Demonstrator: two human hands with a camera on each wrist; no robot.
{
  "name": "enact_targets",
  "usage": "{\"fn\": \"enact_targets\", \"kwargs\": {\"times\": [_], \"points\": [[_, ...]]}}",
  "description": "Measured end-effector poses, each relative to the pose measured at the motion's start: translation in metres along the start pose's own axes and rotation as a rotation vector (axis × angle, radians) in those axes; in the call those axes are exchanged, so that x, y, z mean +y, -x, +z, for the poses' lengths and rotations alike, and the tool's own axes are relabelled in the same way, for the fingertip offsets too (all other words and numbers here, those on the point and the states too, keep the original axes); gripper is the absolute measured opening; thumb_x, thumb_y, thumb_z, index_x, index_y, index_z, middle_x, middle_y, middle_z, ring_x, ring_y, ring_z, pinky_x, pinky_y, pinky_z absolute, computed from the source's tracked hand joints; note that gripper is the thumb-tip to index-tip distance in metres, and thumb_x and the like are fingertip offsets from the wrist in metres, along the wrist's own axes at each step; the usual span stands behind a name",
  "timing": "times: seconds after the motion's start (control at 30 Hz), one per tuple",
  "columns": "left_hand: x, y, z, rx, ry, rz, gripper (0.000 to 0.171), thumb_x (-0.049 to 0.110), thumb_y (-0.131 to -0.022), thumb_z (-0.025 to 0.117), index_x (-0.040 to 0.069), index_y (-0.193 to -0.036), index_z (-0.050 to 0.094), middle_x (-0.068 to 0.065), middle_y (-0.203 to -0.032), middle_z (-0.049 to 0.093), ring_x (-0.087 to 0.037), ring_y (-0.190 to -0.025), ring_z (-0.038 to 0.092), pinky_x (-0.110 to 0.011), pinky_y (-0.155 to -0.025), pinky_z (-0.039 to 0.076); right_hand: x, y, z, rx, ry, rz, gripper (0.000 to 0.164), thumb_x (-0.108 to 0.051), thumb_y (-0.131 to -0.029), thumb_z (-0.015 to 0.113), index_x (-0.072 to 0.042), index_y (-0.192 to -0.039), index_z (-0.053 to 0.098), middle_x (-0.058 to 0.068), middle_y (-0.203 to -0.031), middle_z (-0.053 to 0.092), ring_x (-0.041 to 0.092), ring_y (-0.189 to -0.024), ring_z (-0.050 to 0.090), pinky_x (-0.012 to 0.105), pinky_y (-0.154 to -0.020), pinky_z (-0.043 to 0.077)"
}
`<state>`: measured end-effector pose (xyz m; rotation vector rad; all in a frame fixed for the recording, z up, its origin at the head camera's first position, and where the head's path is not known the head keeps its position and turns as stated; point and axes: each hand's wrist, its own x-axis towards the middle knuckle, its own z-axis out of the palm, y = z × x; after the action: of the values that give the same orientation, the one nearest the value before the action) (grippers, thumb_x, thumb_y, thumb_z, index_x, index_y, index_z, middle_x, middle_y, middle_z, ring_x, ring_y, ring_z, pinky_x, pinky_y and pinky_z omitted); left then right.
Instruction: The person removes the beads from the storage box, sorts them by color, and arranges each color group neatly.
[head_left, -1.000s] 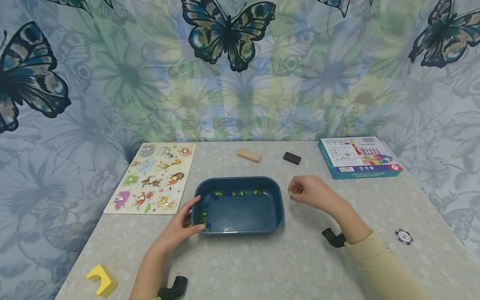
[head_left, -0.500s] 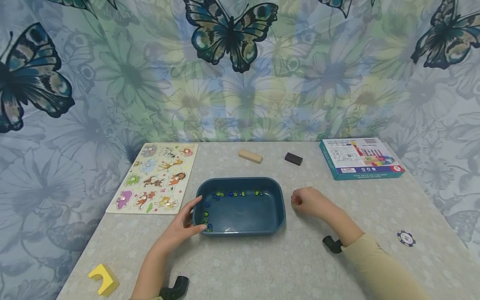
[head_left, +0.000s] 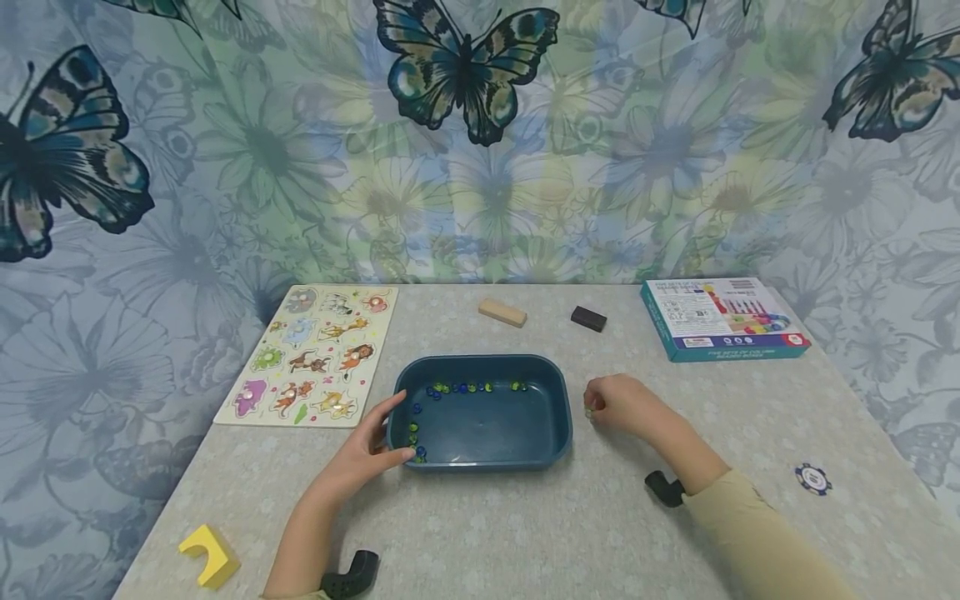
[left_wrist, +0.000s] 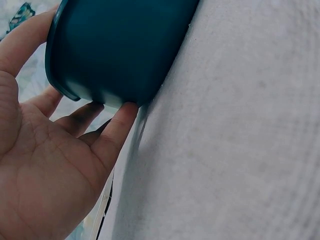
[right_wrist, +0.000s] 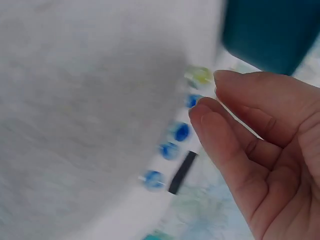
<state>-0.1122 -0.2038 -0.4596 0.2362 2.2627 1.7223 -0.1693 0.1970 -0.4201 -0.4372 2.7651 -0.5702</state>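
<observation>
A dark blue plastic tray (head_left: 495, 425) sits mid-table, with several blue and yellow-green glass marbles (head_left: 462, 388) along its back and left sides. My left hand (head_left: 367, 446) holds the tray's left end, thumb over the rim at the front corner. In the left wrist view, fingertips press against the tray's outer wall (left_wrist: 120, 55). To the right of the tray, my right hand (head_left: 626, 406) is low over the table, thumb and fingers slightly apart. The right wrist view has a yellow-green marble (right_wrist: 201, 75) just beyond the thumb tip and several blue marbles (right_wrist: 169, 150) in a row with it.
An animal puzzle board (head_left: 307, 358) lies back left. Behind the tray are a light wooden block (head_left: 502, 312) and a black block (head_left: 588, 318). A flat game box (head_left: 723, 321) is back right, a poker chip (head_left: 813, 478) right, a yellow arch block (head_left: 210, 557) front left.
My right hand has come down to the table from beside the tray's edge, and the yellow-green marble pinched in it is now released there. My left hand keeps its place on the tray.
</observation>
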Motion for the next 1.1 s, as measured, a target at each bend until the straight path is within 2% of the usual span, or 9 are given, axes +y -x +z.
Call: {"fn": "enact_targets", "kwargs": {"times": [0.1,0.2,0.3,0.4,0.53,0.67,0.87,1.1], "points": [[0.001,0.000,0.000,-0.002,0.007,-0.003,0.079,0.017,-0.083,0.071,0.027,-0.147,0.025,-0.009,-0.155,0.011,-0.044,-0.137,0.014,-0.059,-0.105,0.022,-0.005,0.005,-0.012,0.039,-0.003,-0.014,0.013,-0.005,-0.082,0.067,-0.006,-0.094,0.068,0.001,-0.076,0.060,0.015,-0.067,0.052,0.029,-0.061,0.047],[0.002,0.000,0.001,0.001,0.010,-0.009,0.079,0.017,-0.083,0.071,0.027,-0.147,0.025,-0.008,-0.155,0.011,-0.044,-0.137,0.013,-0.059,-0.105,0.021,-0.015,0.010,-0.024,0.116,-0.035,-0.043,0.014,-0.009,-0.084,0.066,-0.007,-0.098,0.067,-0.001,-0.076,0.060,0.014,-0.067,0.053,0.028,-0.061,0.047],[0.002,0.000,0.001,0.001,0.009,-0.018,0.079,0.017,-0.083,0.071,0.028,-0.147,0.025,-0.008,-0.155,0.010,-0.045,-0.137,0.012,-0.060,-0.105,0.019,-0.031,0.015,-0.031,0.190,-0.103,-0.111,0.015,-0.013,-0.086,0.066,-0.009,-0.100,0.067,-0.004,-0.080,0.062,0.011,-0.071,0.056,0.027,-0.063,0.049],[0.001,0.001,0.001,0.002,0.003,-0.026,0.078,0.018,-0.083,0.071,0.029,-0.147,0.026,-0.008,-0.155,0.010,-0.045,-0.137,0.011,-0.060,-0.105,0.019,-0.050,0.018,-0.027,0.231,-0.183,-0.223,0.014,-0.012,-0.087,0.065,-0.011,-0.101,0.067,-0.006,-0.083,0.064,0.008,-0.075,0.058,0.026,-0.066,0.050],[0.001,0.000,0.001,0.001,0.006,-0.025,0.078,0.018,-0.083,0.071,0.029,-0.146,0.026,-0.008,-0.155,0.010,-0.045,-0.137,0.012,-0.060,-0.105,0.019,-0.077,0.017,-0.007,0.175,-0.240,-0.350,0.015,-0.011,-0.088,0.064,-0.012,-0.102,0.068,-0.007,-0.086,0.064,0.005,-0.076,0.059,0.023,-0.066,0.050],[0.002,0.000,0.001,0.002,0.002,-0.023,0.078,0.019,-0.083,0.071,0.030,-0.146,0.026,-0.008,-0.155,0.010,-0.045,-0.137,0.013,-0.061,-0.105,0.019,-0.100,0.006,0.018,0.054,-0.252,-0.388,0.017,-0.013,-0.088,0.064,-0.011,-0.105,0.067,-0.008,-0.086,0.064,0.002,-0.076,0.058,0.021,-0.065,0.049],[0.002,0.000,0.001,0.003,0.000,-0.005,0.080,0.017,-0.083,0.071,0.028,-0.147,0.025,-0.009,-0.155,0.011,-0.045,-0.137,0.013,-0.061,-0.105,0.020,-0.125,-0.016,0.051,-0.081,-0.241,-0.386,0.019,-0.010,-0.087,0.064,-0.007,-0.105,0.068,-0.010,-0.076,0.063,0.001,-0.063,0.055,0.020,-0.058,0.046],[0.001,0.001,0.001,-0.011,0.004,0.005,0.080,0.018,-0.084,0.070,0.026,-0.148,0.024,-0.011,-0.155,0.010,-0.044,-0.137,0.014,-0.061,-0.104,0.020,-0.151,-0.038,0.071,-0.166,-0.179,-0.296,0.020,-0.015,-0.082,0.071,-0.009,-0.101,0.070,-0.010,-0.071,0.061,0.001,-0.062,0.055,0.019,-0.057,0.046]]}}
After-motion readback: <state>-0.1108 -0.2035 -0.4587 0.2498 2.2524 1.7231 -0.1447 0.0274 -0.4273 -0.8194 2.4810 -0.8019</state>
